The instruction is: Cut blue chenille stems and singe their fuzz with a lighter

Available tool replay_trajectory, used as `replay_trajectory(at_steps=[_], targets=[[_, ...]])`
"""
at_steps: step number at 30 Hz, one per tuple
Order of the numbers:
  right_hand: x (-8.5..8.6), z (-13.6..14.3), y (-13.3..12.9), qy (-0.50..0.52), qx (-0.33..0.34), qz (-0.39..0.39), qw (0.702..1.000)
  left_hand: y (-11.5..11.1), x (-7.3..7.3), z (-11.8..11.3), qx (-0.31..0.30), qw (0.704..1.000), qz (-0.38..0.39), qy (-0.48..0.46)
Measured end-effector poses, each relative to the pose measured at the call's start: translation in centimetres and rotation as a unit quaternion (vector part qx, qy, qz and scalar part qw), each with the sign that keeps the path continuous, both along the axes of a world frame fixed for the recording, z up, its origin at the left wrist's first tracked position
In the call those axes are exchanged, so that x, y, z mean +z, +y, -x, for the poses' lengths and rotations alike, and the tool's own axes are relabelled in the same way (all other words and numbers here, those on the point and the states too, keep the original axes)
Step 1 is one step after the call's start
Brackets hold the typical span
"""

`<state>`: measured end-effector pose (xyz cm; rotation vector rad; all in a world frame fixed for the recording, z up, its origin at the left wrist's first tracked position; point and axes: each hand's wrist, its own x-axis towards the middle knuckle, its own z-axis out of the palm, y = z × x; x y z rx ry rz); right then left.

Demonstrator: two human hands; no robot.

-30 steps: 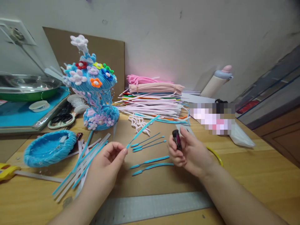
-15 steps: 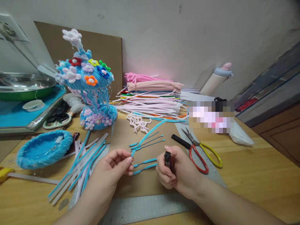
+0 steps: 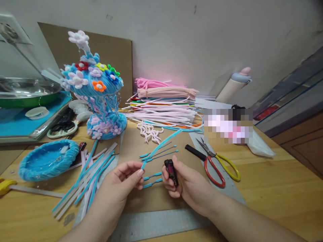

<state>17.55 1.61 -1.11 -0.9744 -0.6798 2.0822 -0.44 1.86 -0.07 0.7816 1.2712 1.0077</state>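
Observation:
My left hand pinches one end of a blue pipe cleaner between thumb and fingertips; its free end slants up and away to the right. In my right hand a dark lighter stands nearly upright, the fingers wrapped around it and the thumb near its top. The lighter is apart from the pipe cleaner. Below and between my hands, blue pipe cleaners with thin bare stretches lie on a brown cardboard sheet. Several more stripped stems lie just beyond.
Scissors with red and yellow handles lie at right. Left are loose pipe cleaner strips, a fuzzy blue bowl shape and a blue flowered ornament. Pink and white pipe cleaner bundles stack at the back near a bottle.
My right hand has moved a little left, toward the left hand, turning the lighter so that more of its side shows. My left hand stays with the pipe cleaner.

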Motion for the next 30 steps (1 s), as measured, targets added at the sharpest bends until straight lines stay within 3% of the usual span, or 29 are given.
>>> replay_trajectory(at_steps=[8,13,17,23,30], targets=[[-0.6,0.3,-0.4,-0.081,-0.037,-0.171,0.981,0.1,0.1,0.1,0.013,1.0,-0.003,0.004],[-0.1,-0.2,-0.6,-0.25,-0.077,-0.324,0.909,0.2,-0.1,0.2,0.011,1.0,-0.008,-0.005],[0.0,-0.5,-0.6,-0.338,-0.039,-0.352,0.872,0.1,-0.4,0.4,0.003,1.0,-0.007,-0.008],[-0.2,-0.6,-0.3,-0.441,-0.04,-0.382,0.811,0.1,-0.3,0.2,-0.007,1.0,-0.002,-0.015],[0.1,-0.5,-0.2,-0.453,-0.043,-0.366,0.812,-0.3,-0.3,-0.2,-0.003,1.0,0.007,-0.022]])
